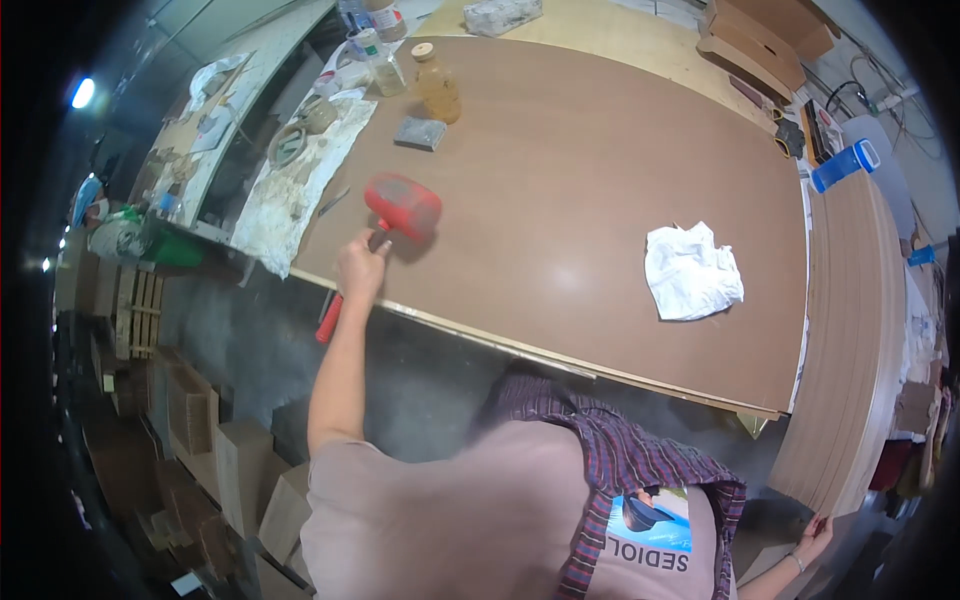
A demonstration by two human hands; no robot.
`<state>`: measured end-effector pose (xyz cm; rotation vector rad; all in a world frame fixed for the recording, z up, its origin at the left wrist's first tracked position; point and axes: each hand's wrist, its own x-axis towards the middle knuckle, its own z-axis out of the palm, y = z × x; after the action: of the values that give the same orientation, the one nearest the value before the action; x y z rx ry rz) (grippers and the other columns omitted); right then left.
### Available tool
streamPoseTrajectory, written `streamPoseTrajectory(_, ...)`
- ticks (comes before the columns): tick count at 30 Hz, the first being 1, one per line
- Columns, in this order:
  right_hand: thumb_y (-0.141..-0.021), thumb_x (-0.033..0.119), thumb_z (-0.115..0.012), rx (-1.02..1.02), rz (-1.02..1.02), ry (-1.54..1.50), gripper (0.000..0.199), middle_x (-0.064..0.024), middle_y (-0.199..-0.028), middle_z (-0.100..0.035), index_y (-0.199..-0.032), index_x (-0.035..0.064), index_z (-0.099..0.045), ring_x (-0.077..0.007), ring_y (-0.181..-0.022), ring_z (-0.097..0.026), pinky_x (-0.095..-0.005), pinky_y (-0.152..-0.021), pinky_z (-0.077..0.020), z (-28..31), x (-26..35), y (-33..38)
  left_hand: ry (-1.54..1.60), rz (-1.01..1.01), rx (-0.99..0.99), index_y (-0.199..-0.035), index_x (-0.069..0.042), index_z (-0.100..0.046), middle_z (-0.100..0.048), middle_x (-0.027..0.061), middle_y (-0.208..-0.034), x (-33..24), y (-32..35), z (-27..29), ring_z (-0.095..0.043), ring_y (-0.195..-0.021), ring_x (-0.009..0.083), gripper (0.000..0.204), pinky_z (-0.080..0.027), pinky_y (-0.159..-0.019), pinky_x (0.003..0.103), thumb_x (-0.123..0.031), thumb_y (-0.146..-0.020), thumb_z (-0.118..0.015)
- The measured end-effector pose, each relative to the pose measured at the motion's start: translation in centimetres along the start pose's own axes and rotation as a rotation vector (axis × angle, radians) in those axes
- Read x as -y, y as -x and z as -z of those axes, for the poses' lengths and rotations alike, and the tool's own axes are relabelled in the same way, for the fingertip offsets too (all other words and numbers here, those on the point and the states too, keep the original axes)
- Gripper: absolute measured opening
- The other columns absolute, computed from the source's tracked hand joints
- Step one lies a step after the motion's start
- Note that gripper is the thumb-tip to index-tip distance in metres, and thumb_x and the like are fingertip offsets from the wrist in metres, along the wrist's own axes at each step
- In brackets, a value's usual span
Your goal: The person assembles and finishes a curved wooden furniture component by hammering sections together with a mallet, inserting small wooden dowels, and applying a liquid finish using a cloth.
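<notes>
My left hand [360, 268] is closed round the handle of a rubber mallet with a red, grey-smudged head [403, 208]. The mallet is over the left front of a large brown panel [540, 200], and its red handle end sticks out below my hand past the panel's edge. On the panel's right half lies a crumpled white cloth [692, 272]. Far down at the right, my right hand [815, 540] rests against the near end of a stack of boards [850, 300], its fingers bent but apart. Whether it grips a board is too small to tell.
A grey block [420, 133] and an amber bottle [437, 85] stand at the panel's far left. Beside them, a stained white sheet [290, 195] carries a tape roll [288, 147]. An open cardboard box [765, 45] and a blue plastic object [845, 165] are at the far right.
</notes>
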<state>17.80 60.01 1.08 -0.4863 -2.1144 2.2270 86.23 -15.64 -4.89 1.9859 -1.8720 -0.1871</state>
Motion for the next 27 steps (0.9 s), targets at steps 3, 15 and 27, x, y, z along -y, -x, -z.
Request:
streamPoseTrajectory(3,-0.089,0.014,-0.066,0.065,-0.123,0.04,0.019,-0.0077,-0.08,-0.058,-0.091,-0.0026,-0.058,-0.0167,-0.074,-0.059,-0.0273,-0.077,-0.0588,0.3,2.3,-1.2,-0.057,0.078,0.041,-0.101,-0.012,-0.068,-0.069,0.0155,-0.093,3.1,-6.1,-1.4,-0.065,-0.088,0.0371,0.027,-0.05,-0.076,0.047,-0.025,-0.078,-0.073)
streamPoseTrajectory(15,-0.095,0.012,-0.052,-0.251,-0.182,0.074,0.013,-0.0088,-0.082,-0.062,-0.095,-0.0001,-0.056,-0.0214,-0.076,-0.063,-0.0363,-0.076,-0.0596,-1.0,3.4,-1.3,-0.014,0.079,0.042,-0.105,-0.013,-0.069,-0.069,0.0155,-0.092,5.4,-12.6,-4.9,-0.065,-0.088,0.0368,0.032,-0.05,-0.072,0.047,-0.027,-0.076,-0.076)
streamPoseTrajectory(27,-0.091,0.026,-0.055,-0.256,-0.279,0.199,0.022,-0.0034,-0.083,-0.065,-0.096,0.0053,-0.056,-0.0181,-0.072,-0.065,-0.0326,-0.069,-0.0569,-6.8,4.2,1.9,0.264,-0.222,0.306,-0.1,-0.015,-0.065,-0.069,0.0127,-0.086,-10.9,-14.3,-10.5,-0.066,-0.085,0.0339,0.027,-0.051,-0.071,0.046,-0.03,-0.078,-0.073)
